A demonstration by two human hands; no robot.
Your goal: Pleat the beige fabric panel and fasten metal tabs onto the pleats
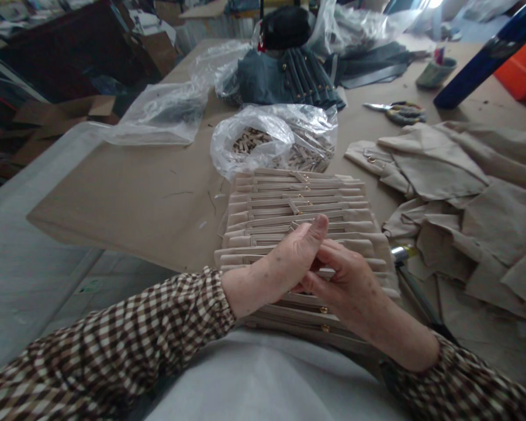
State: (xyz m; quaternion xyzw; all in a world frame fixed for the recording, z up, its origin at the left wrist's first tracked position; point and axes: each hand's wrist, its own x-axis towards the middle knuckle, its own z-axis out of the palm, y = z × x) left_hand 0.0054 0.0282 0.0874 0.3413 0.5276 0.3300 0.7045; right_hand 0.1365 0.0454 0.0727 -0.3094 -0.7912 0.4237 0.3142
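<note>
Grip unclear, fingertips [321, 223] half-hidden: left hand [287, 252] and right hand [355, 283] overlap over zippered pieces [272, 221].

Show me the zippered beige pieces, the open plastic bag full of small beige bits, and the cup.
Zippered beige pieces [315, 211]: head view, on the rows near their middle.
Open plastic bag [221, 140]: head view, on its clear left side.
Cup [435, 76]: head view, on its outer wall.

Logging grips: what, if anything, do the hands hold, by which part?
Can't be told: the left hand and right hand meet over layered flat beige zippered fabric pieces, hiding any hold.
</note>
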